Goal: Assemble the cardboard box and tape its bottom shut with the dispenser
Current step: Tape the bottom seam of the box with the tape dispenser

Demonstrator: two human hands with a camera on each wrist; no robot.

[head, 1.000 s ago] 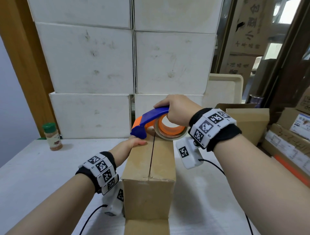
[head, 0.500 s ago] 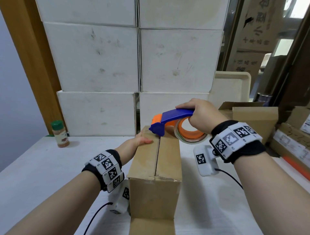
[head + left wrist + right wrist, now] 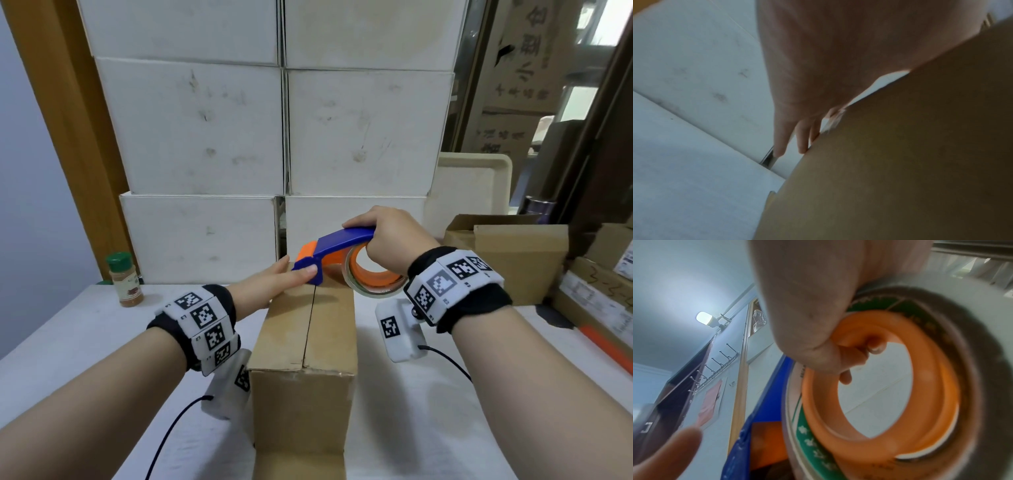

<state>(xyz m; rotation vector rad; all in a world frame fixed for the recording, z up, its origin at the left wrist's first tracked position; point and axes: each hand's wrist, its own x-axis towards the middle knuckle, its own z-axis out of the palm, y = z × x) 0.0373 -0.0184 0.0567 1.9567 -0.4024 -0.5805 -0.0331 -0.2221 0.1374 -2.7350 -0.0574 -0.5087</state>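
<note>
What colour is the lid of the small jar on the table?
Green; the jar shows best in the head view.

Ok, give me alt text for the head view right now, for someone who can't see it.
A right hand holds a blue-and-orange tape dispenser at the far end of an upright brown cardboard box, over its untaped centre seam. The left hand rests flat on the box's far left edge. Stacked white cartons and a green-capped spice jar stand behind on the white table.

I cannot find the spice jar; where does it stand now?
In the head view the spice jar stands far left on the table, before the white boxes.
</note>
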